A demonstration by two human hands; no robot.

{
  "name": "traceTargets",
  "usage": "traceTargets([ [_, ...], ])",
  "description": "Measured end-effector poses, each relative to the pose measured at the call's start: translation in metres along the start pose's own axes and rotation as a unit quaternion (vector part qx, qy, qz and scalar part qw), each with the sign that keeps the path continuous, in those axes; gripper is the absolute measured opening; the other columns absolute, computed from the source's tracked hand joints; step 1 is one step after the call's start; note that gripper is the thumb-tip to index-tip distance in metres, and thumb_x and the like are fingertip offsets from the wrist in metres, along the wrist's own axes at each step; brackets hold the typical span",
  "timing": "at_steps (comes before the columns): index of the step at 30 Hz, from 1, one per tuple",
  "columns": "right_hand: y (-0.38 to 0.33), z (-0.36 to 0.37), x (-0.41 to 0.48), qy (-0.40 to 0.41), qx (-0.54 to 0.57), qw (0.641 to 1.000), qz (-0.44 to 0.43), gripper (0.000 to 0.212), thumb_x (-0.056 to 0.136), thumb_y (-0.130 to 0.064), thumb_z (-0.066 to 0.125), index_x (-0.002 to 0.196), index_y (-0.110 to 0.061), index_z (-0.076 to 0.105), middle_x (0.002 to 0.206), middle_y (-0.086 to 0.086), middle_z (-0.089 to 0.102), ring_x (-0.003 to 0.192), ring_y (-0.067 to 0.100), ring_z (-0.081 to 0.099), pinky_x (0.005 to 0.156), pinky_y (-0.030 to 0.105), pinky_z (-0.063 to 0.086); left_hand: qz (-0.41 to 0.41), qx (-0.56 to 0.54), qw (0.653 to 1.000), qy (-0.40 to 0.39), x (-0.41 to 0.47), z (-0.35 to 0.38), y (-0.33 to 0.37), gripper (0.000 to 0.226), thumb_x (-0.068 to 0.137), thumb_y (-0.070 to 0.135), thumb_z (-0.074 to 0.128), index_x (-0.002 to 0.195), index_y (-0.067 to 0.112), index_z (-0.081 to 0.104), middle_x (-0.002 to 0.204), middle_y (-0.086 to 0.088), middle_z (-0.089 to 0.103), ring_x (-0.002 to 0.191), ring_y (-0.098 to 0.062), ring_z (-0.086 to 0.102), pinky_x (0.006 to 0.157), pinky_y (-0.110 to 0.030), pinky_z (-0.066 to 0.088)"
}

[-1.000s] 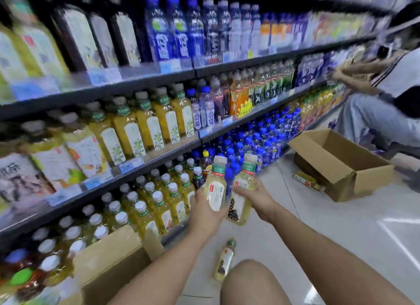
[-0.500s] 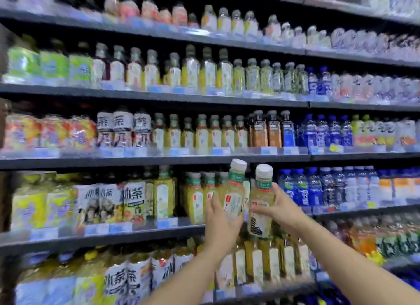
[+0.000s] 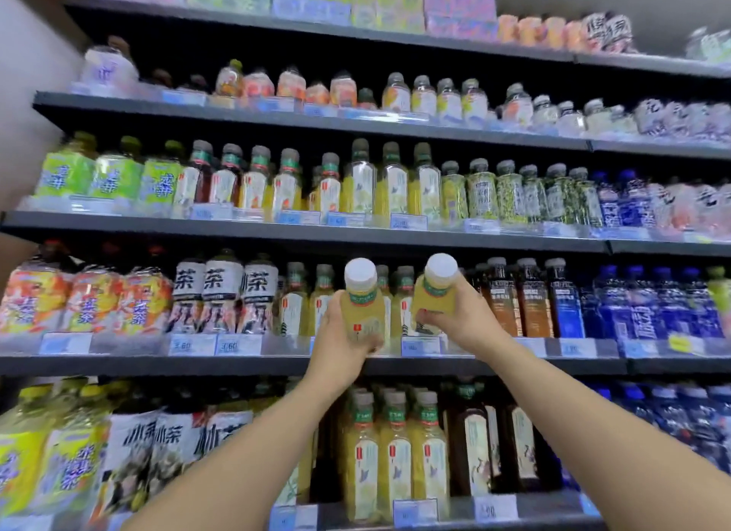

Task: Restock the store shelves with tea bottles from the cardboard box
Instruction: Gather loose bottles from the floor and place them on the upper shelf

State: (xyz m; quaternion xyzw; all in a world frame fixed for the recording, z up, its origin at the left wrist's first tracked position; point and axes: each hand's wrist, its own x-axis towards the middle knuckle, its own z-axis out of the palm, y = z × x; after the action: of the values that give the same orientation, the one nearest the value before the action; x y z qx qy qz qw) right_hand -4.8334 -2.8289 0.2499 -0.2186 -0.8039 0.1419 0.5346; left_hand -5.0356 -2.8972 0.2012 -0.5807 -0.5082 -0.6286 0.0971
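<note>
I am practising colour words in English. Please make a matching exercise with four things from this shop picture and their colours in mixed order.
Things:
1 held tea bottles
2 their caps
3 far-right bottles, same shelf
4 shelf edge

Colours:
a white
b blue
c yellow
d dark grey

Pairs: 1-c, 2-a, 3-b, 4-d.

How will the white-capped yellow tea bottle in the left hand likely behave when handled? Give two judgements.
The white-capped yellow plastic tea bottle, gripped by the left hand, looks full, so probably heavy for its size. Tall and narrow, it may tip if nudged.
</note>
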Motion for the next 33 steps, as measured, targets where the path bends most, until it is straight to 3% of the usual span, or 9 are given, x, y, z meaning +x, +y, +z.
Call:
traceTargets([
  [3,0.022,-0.001,0.033,-0.007,-0.044,0.999,-0.011,0.069,0.078,-0.019,0.083,0.135,-0.028,0.046,0.117,-0.008,0.059,0.109,0.015,0.054,0.09,0.029,0.04,0.004,0.027,0.999,-0.027,0.027,0.012,-0.005,0.065,0.078,0.015,0.084,0.124,0.03,0.041,0.113,0.007,0.062,0.102,-0.011,0.06,0.07,-0.011,0.045],
  [9,0.068,0.005,0.07,-0.072,-0.092,0.993,-0.012,0.068,0.074,-0.023,0.086,0.13,-0.031,0.048,0.112,-0.013,0.063,0.105,0.011,0.06,0.088,0.026,0.043,-0.003,0.038,0.999,-0.028,0.067,0.05,-0.015,0.065,0.074,0.026,0.086,0.118,0.037,0.038,0.108,0.009,0.064,0.099,-0.012,0.063,0.075,-0.028,0.051],
  [13,0.099,0.016,0.078,-0.105,-0.041,0.993,0.016,0.067,0.076,-0.023,0.085,0.132,-0.029,0.049,0.112,-0.018,0.067,0.101,-0.004,0.064,0.08,0.008,0.046,0.01,0.07,0.997,-0.043,0.086,0.065,-0.018,0.061,0.073,0.028,0.086,0.115,0.035,0.042,0.105,0.011,0.065,0.099,-0.012,0.063,0.086,-0.038,0.055],
  [17,0.114,0.022,0.085,-0.096,0.008,0.995,0.039,0.067,0.083,-0.04,0.077,0.138,-0.041,0.039,0.123,-0.023,0.057,0.108,-0.007,0.054,0.092,0.019,0.042,-0.021,0.125,0.989,-0.076,0.088,0.068,-0.04,0.062,0.072,0.028,0.086,0.113,0.034,0.04,0.108,0.007,0.064,0.098,-0.012,0.064,0.085,-0.037,0.057],
  [22,0.119,0.034,0.092,-0.056,0.028,0.994,0.087,0.082,0.087,-0.059,0.064,0.153,-0.03,0.025,0.152,-0.003,0.041,0.132,0.018,0.045,0.109,0.037,0.037,-0.079,0.174,0.975,-0.112,0.1,0.068,-0.048,0.074,0.072,0.048,0.081,0.126,0.023,0.036,0.119,-0.002,0.061,0.107,-0.021,0.062,0.093,-0.045,0.055],
  [24,0.122,0.04,0.094,-0.045,-0.012,0.993,0.112,0.081,0.092,-0.054,0.058,0.156,-0.021,0.019,0.157,0.004,0.034,0.139,0.024,0.04,0.112,0.039,0.034,-0.093,0.184,0.97,-0.131,0.112,0.071,-0.051,0.075,0.069,0.056,0.08,0.126,0.019,0.048,0.117,0.001,0.066,0.104,-0.018,0.065,0.091,-0.043,0.056],
  [26,0.124,0.044,0.096,-0.036,-0.056,0.991,0.117,0.08,0.095,-0.048,0.057,0.157,-0.018,0.017,0.158,0.006,0.033,0.142,0.027,0.036,0.113,0.039,0.032,-0.101,0.181,0.968,-0.144,0.117,0.073,-0.052,0.053,0.074,0.055,0.077,0.114,0.023,0.066,0.107,0.004,0.073,0.095,-0.013,0.069,0.088,-0.04,0.058],
  [29,0.122,0.048,0.097,-0.012,-0.091,0.989,0.118,0.076,0.096,-0.045,0.057,0.156,-0.016,0.02,0.155,0.007,0.039,0.139,0.029,0.04,0.109,0.039,0.036,-0.11,0.212,0.963,-0.129,0.116,0.081,-0.055,0.04,0.085,0.052,0.072,0.107,0.018,0.073,0.102,0.0,0.073,0.092,-0.019,0.068,0.086,-0.039,0.057],
  [33,0.123,0.061,0.09,0.003,-0.152,0.981,0.118,0.078,0.09,-0.046,0.062,0.151,-0.017,0.021,0.136,0.01,0.057,0.116,0.032,0.058,0.089,0.041,0.05,-0.102,0.312,0.939,-0.098,0.11,0.09,-0.048,0.048,0.087,0.06,0.066,0.093,0.014,0.055,0.085,0.0,0.052,0.085,-0.023,0.057,0.072,-0.034,0.049],
])
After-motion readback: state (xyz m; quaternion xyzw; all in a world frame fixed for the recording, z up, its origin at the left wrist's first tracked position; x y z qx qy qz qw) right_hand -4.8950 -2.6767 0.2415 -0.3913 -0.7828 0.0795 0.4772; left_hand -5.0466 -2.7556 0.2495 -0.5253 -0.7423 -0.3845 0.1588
